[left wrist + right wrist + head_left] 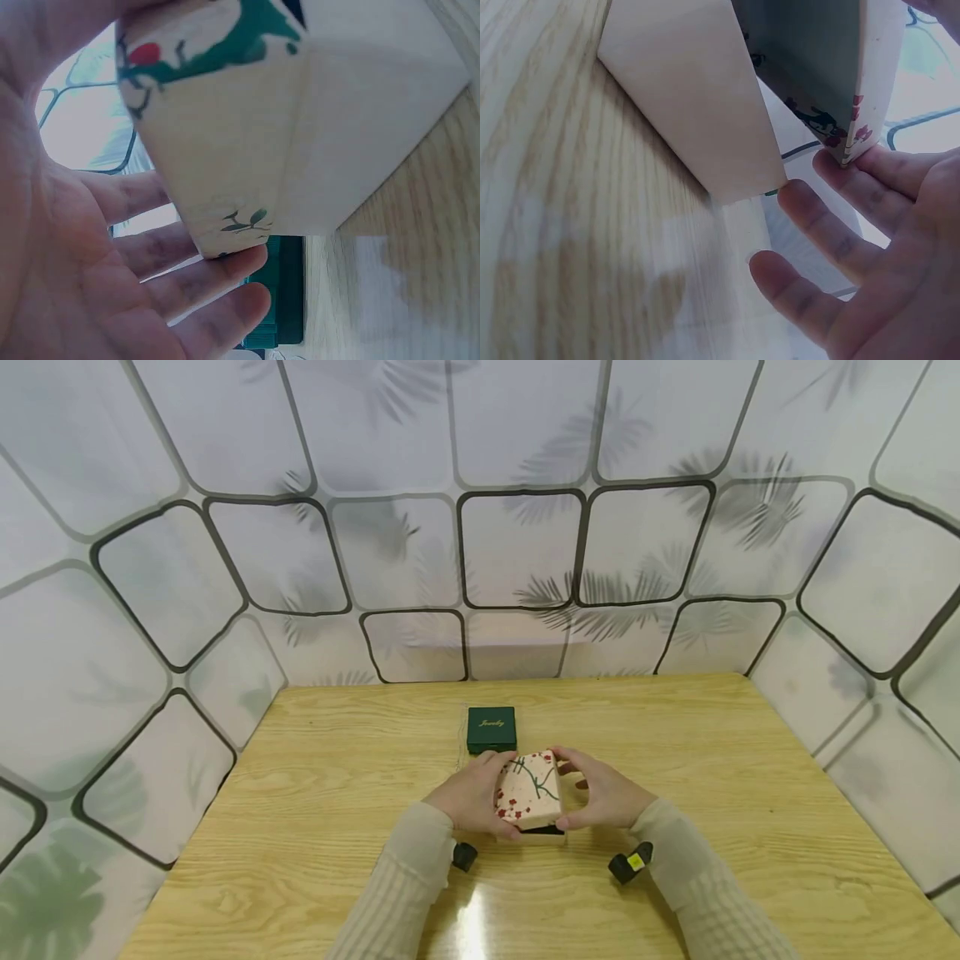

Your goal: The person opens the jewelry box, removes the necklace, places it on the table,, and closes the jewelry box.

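Observation:
A cream lid (529, 787) printed with red blossoms and green branches sits tilted over a pale box base (542, 840). My left hand (471, 797) grips the lid's left side, thumb at the near edge and fingers at the far edge. From the right, my right hand (604, 792) holds the lid the same way. The right wrist view shows the lid (877, 67) raised on that side, its dark inside visible above the plain base wall (690, 97). On the left, the lid (225, 150) still lies close against the base (367, 135). What the base contains is hidden.
Just behind the hands lies a dark green box (491, 727) with gold lettering reading "Jewelry". A thin chain (461, 745) stretches along its left side. Everything stands on a light wooden table (337, 777), with patterned curtain walls (517, 552) at the back and sides.

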Demonstrator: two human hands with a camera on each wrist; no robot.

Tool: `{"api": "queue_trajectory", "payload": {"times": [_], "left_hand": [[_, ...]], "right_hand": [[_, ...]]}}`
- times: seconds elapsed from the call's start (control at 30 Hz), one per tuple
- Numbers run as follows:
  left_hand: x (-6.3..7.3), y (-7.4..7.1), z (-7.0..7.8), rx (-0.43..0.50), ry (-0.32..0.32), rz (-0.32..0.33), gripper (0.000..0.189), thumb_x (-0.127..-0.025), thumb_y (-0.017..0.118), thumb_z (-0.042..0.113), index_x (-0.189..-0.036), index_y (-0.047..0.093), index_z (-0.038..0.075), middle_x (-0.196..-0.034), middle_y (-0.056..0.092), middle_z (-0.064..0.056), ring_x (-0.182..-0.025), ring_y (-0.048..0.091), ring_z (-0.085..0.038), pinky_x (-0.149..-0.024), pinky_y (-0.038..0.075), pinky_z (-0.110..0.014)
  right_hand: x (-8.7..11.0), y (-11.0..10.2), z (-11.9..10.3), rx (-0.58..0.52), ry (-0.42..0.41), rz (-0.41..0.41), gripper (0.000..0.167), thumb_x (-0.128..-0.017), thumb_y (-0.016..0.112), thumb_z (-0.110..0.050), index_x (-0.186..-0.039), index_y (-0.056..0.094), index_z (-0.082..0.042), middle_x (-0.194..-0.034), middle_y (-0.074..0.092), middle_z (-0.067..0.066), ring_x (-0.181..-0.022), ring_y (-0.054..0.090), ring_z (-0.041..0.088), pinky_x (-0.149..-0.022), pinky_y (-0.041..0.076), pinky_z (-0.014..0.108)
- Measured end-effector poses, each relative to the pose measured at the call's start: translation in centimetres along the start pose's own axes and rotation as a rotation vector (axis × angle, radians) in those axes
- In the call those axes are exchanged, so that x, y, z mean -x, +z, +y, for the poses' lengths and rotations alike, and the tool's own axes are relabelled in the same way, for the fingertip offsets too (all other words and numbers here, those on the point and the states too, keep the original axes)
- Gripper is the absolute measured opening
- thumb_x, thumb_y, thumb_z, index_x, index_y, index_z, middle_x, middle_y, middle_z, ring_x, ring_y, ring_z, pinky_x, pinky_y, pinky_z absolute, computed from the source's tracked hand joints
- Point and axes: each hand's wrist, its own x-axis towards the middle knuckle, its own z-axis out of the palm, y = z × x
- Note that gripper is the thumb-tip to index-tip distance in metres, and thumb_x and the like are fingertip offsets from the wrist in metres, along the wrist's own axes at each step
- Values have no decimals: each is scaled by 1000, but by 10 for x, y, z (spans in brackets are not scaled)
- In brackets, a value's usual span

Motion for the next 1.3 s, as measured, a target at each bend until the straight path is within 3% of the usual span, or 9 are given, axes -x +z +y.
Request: {"api": "queue_trajectory", "payload": {"times": [0.2, 0.47, 0.67, 0.9, 1.13, 1.3], "left_hand": [[-2, -2, 2, -62, 24, 33, 114, -60, 87, 52, -149, 31, 10, -139, 43, -7, -118, 48, -19, -99, 44, -36], [-2, -2, 7, -95, 28, 62, 112, -61, 87, 51, -149, 32, 11, -140, 42, -6, -123, 45, -20, -100, 43, -37], [-3, -3, 9, -134, 38, 74, 110, -61, 87, 49, -148, 33, 8, -140, 42, -7, -125, 43, -21, -101, 42, -37], [-2, -2, 10, -155, 56, 93, 110, -62, 86, 49, -148, 33, 8, -138, 42, -6, -122, 43, -21, -100, 43, -36], [0, -1, 11, -137, 49, 96, 109, -63, 85, 49, -150, 31, 11, -140, 41, -5, -123, 42, -20, -102, 41, -37], [-1, -2, 12, -139, 45, 97, 109, -63, 85, 48, -150, 31, 10, -142, 40, -6, -125, 41, -21, -103, 40, -38]], "right_hand": [[1, 0, -4, 20, -18, -5, 111, -71, 86, -37, -154, 17, -9, -153, 28, 10, -133, 36, 32, -102, 35, 59], [0, 2, -10, 126, -47, 26, 121, -66, 88, -43, -155, 12, -11, -155, 23, 16, -139, 26, 33, -108, 26, 59], [0, 2, -13, 221, -43, 35, 124, -64, 89, -45, -154, 13, -4, -154, 24, 16, -139, 27, 34, -107, 29, 58], [3, 2, -17, 299, -40, 44, 122, -63, 86, -52, -153, 17, -8, -153, 28, 14, -138, 29, 36, -105, 32, 58], [3, 2, -19, 288, -40, 50, 118, -62, 89, -46, -152, 20, -10, -146, 37, 6, -126, 43, 23, -102, 39, 50], [3, 0, -23, 271, -44, 42, 118, -65, 89, -39, -153, 17, -7, -147, 35, 9, -125, 44, 25, -101, 39, 51]]}}
